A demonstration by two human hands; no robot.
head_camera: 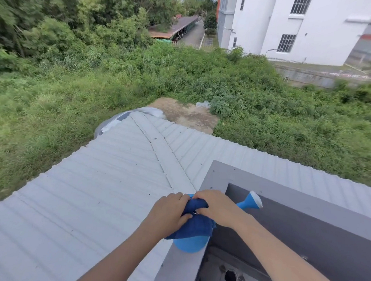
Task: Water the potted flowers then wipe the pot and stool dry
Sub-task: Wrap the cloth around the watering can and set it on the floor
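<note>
Your left hand (pixel 168 212) and right hand (pixel 215 207) both grip a dark blue cloth (pixel 194 222), bunched over a light blue watering can (pixel 189 244) on the grey ledge (pixel 174 267); its white-tipped spout (pixel 251 201) points right

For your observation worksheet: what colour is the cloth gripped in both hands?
The dark navy blue towelling cloth, darker than the light blue plastic watering can under it; head view.
</note>
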